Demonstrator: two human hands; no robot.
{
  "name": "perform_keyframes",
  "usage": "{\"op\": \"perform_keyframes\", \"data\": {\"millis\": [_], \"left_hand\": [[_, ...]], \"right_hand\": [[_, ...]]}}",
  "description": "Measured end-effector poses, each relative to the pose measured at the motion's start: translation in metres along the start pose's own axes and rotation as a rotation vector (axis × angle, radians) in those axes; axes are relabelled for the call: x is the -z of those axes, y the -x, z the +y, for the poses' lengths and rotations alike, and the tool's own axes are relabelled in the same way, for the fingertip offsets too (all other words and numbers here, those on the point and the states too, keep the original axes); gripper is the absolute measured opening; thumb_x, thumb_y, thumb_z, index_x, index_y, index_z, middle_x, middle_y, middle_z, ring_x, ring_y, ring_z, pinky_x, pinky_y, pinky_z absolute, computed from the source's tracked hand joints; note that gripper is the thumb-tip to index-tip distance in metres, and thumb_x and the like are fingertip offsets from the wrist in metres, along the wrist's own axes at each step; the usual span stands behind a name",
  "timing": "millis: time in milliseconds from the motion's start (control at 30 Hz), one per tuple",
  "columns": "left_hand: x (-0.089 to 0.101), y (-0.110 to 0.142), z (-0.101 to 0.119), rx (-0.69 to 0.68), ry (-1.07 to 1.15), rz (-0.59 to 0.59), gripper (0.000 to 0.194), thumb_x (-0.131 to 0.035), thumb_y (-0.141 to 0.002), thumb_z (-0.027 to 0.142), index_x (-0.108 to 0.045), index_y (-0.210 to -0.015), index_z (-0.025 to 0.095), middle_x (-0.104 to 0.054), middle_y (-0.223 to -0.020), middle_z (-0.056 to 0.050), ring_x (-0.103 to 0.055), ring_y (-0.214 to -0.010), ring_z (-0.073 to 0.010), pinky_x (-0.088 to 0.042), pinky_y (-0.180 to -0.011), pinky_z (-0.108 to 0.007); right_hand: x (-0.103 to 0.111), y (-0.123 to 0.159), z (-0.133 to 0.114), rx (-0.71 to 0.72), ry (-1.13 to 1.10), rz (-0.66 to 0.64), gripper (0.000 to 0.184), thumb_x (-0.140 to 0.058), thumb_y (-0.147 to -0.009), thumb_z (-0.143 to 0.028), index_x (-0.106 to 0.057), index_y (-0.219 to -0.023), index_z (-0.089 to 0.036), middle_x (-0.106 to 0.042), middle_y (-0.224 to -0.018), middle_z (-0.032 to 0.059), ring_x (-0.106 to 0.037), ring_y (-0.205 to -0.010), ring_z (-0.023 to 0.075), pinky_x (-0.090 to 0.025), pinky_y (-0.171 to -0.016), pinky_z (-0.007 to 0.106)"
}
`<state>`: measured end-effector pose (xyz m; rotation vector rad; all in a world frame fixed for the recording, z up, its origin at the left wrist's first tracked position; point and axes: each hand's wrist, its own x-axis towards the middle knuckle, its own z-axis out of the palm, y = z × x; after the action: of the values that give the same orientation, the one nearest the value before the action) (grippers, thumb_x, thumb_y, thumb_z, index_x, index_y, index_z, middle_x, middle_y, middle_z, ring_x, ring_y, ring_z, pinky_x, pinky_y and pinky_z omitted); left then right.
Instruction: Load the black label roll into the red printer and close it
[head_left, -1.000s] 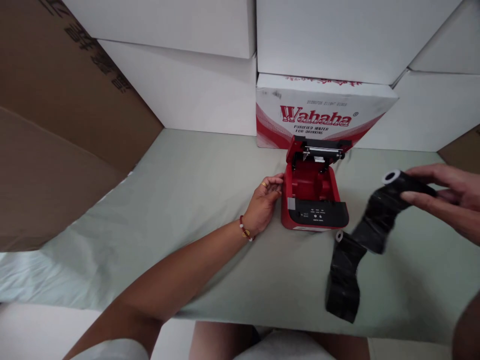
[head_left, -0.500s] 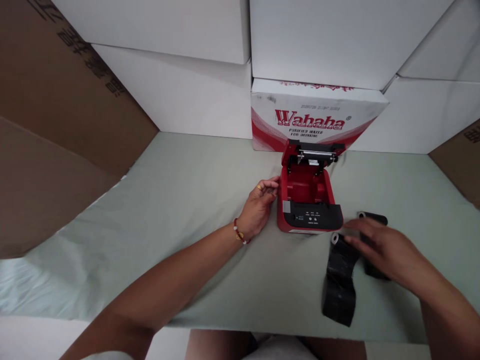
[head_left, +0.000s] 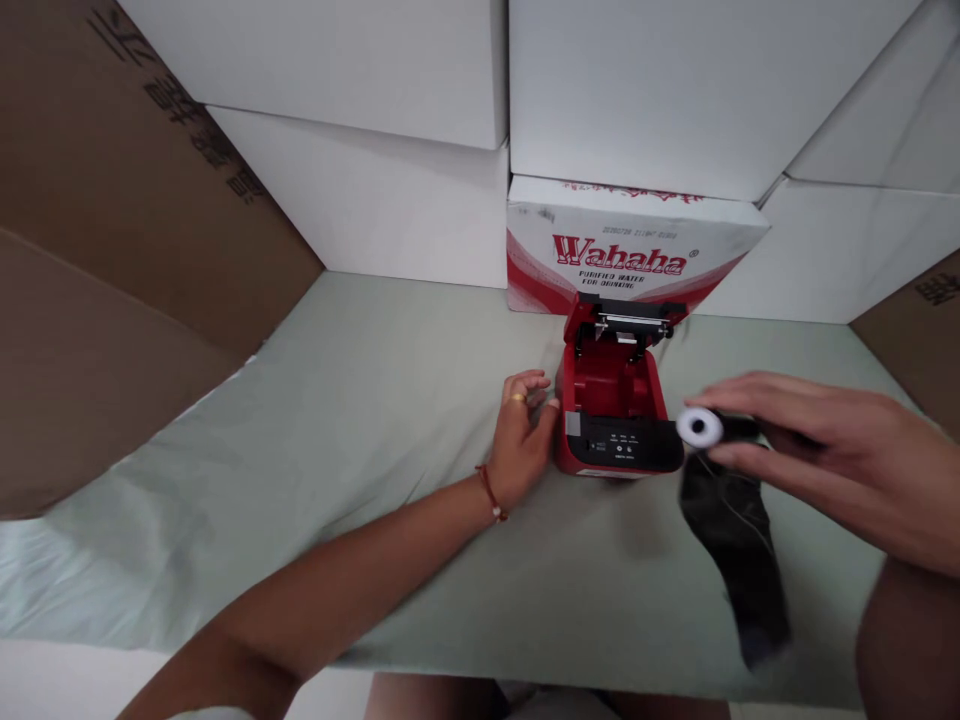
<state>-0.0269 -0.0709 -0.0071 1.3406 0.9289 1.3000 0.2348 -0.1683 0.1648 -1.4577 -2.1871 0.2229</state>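
Right hand (head_left: 832, 450) is pinching the roll (head_left: 735, 430) between thumb and fingers, just beside the printer's right front corner; the roll's white end is facing left, its dark centre hole showing; the black strip (head_left: 739, 560) is hanging down from the roll toward the viewer, lower end blurring; left hand (head_left: 521, 445) is lying open at the printer's left side, fingers slightly bent and loosely spread, thumb tip reaching the red wall, contact hard to tell; printer (head_left: 611, 385) is sitting on the green cloth (head_left: 450, 600), lid (head_left: 626, 318) standing open at the back, red bay showing, black panel (head_left: 622, 447) facing up at the front; Wahaha box (head_left: 630, 250) is standing behind the printer; white boxes (head_left: 360, 190) are lining the back; brown box (head_left: 112, 250) is standing at far left.
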Motion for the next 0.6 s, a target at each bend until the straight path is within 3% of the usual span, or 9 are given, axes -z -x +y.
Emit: {"op": "perform_keyframes", "data": {"millis": [100, 167, 200, 300, 467, 600], "left_hand": [[0.005, 0.023, 0.015, -0.512, -0.251, -0.058, 0.042, -0.063, -0.107, 0.031, -0.062, -0.149, 0.034, -0.067, -0.153, -0.011, -0.055, -0.159, -0.0316, -0.035, -0.139, -0.061], [0.005, 0.035, 0.023, -0.77, -0.336, -0.23, 0.064, -0.064, -0.104, 0.03, -0.05, -0.167, 0.033, -0.069, -0.158, -0.013, -0.052, -0.165, -0.0327, -0.025, -0.144, -0.059], [0.005, 0.04, 0.025, -0.837, -0.369, -0.331, 0.071, -0.065, -0.103, 0.029, -0.045, -0.172, 0.032, -0.071, -0.158, -0.012, -0.055, -0.163, -0.0324, -0.016, -0.147, -0.058], [0.0, 0.046, 0.027, -0.909, -0.445, -0.501, 0.082, -0.065, -0.1, 0.022, -0.036, -0.177, 0.027, -0.079, -0.15, -0.013, -0.068, -0.152, -0.0304, 0.002, -0.148, -0.059], [-0.004, 0.046, 0.024, -0.903, -0.556, -0.449, 0.075, -0.061, -0.099, 0.018, -0.046, -0.172, 0.029, -0.079, -0.15, -0.013, -0.071, -0.15, -0.0308, 0.004, -0.147, -0.065], [-0.005, 0.046, 0.027, -0.923, -0.602, -0.413, 0.069, -0.061, -0.098, 0.015, -0.055, -0.165, 0.027, -0.081, -0.147, -0.013, -0.072, -0.148, -0.0296, 0.008, -0.147, -0.064]], "right_hand": [[-0.024, -0.051, 0.011, -0.002, 0.127, -0.131, 0.031, -0.068, -0.106, -0.039, -0.082, -0.132, -0.031, -0.085, -0.124, 0.0062, -0.082, -0.104, 0.0286, -0.068, -0.089, 0.041], [-0.047, -0.073, 0.011, -0.081, 0.264, -0.187, 0.032, -0.069, -0.103, -0.03, -0.082, -0.131, -0.028, -0.085, -0.126, 0.0077, -0.082, -0.106, 0.0292, -0.065, -0.09, 0.041], [-0.057, -0.08, 0.009, -0.123, 0.322, -0.239, 0.032, -0.068, -0.102, -0.027, -0.081, -0.131, -0.027, -0.085, -0.127, 0.0084, -0.082, -0.105, 0.0291, -0.064, -0.088, 0.04], [-0.077, -0.09, -0.002, -0.226, 0.446, -0.349, 0.033, -0.061, -0.106, -0.024, -0.079, -0.133, -0.026, -0.083, -0.135, 0.0113, -0.083, -0.102, 0.0301, -0.061, -0.078, 0.038], [-0.087, -0.097, -0.003, -0.253, 0.434, -0.359, 0.032, -0.057, -0.107, -0.02, -0.077, -0.131, -0.021, -0.084, -0.128, 0.0159, -0.083, -0.098, 0.0322, -0.059, -0.076, 0.039], [-0.091, -0.096, 0.003, -0.189, 0.368, -0.332, 0.034, -0.06, -0.105, -0.015, -0.078, -0.133, -0.019, -0.082, -0.137, 0.0153, -0.082, -0.114, 0.0308, -0.063, -0.091, 0.04]]}}
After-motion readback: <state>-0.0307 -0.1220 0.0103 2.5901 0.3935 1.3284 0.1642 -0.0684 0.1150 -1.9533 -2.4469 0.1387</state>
